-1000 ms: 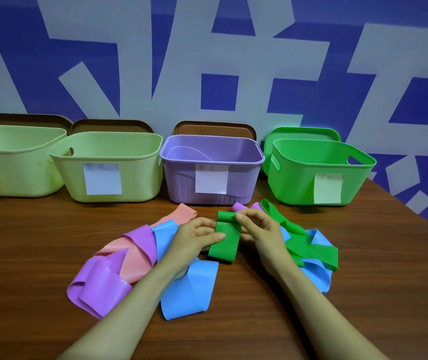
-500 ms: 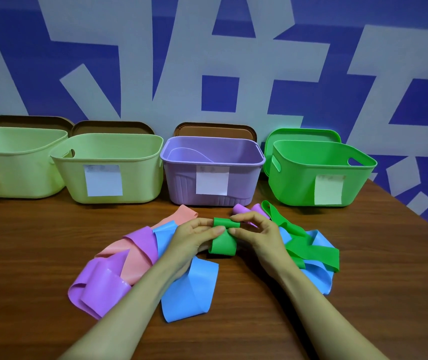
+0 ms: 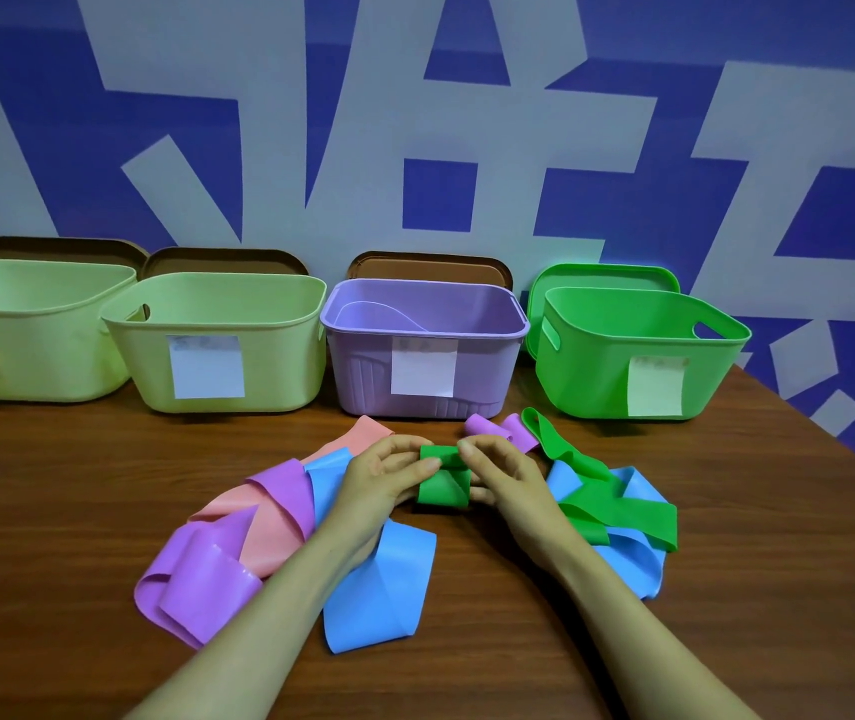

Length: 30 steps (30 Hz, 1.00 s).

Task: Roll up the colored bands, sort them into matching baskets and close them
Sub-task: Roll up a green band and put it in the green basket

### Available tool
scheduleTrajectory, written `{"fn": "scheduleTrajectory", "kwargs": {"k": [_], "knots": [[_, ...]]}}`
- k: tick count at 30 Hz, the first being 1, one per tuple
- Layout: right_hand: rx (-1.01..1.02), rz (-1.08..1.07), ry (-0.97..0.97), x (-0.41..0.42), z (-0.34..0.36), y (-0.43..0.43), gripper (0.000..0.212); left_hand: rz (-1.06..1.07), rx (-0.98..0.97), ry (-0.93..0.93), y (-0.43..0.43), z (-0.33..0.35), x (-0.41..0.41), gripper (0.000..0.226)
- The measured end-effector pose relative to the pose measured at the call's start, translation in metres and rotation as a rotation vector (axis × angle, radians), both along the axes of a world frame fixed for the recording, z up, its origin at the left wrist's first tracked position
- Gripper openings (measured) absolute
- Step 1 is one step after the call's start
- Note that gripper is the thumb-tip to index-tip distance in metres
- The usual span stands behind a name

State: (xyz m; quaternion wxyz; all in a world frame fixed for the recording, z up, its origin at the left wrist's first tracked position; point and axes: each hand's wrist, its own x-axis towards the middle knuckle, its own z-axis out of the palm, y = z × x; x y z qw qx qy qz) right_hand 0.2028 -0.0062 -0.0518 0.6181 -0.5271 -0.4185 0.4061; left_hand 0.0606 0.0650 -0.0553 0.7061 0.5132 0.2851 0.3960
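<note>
Both hands meet at the middle of the wooden table (image 3: 726,589) and grasp one green band (image 3: 443,485) between them. The left hand (image 3: 384,480) pinches its rolled upper end from the 9 o'clock side, thumb and fingers closed on it; the right hand (image 3: 506,478) pinches the same end from 3 o'clock. The upper part of the band is already curled into a small roll, and the rest hangs below as a flat strip – it touches the table or the blue band under it, I cannot tell which.

Around the hands lie the other bands. At 7 o'clock from the hands a purple band (image 3: 197,584) is folded over a pink band (image 3: 259,532), and a blue band (image 3: 378,595) lies at 6 o'clock, partly under the left forearm. At 4 o'clock a second green band (image 3: 617,511) is tangled over another blue band (image 3: 633,558). A small purple loop (image 3: 493,428) shows at 12 o'clock, just beside the fingers.

At the far edge stand four open baskets in a row (each with a paper label on the front): two light green baskets (image 3: 238,324) at 10 and 11 o'clock, a purple basket (image 3: 425,324) at 12 o'clock, and a green basket (image 3: 638,350) at 2 o'clock. Lids lean behind them against the wall – three brown lids (image 3: 430,262) and one green lid (image 3: 602,275).
</note>
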Motion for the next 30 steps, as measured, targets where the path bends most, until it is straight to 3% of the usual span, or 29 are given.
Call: {"fn": "scheduleTrajectory", "kwargs": {"k": [10, 14, 23, 30], "knots": [[0.010, 0.020, 0.077, 0.0027, -0.0020, 0.0001, 0.007, 0.012, 0.055, 0.012, 0.0024, -0.0036, -0.0001, 0.031], [0.030, 0.031, 0.125, 0.0037, -0.0010, -0.0006, 0.014, -0.010, -0.004, 0.005, 0.0008, -0.0005, 0.0000, 0.034], [0.037, 0.088, 0.114, 0.0069, -0.0032, -0.0011, 0.025, 0.009, 0.013, 0.040, 0.0014, -0.0020, 0.0011, 0.011], [0.012, 0.065, 0.151, 0.0068, -0.0051, 0.0027, 0.039, 0.046, 0.066, 0.014, 0.0024, -0.0039, 0.0009, 0.016]]}}
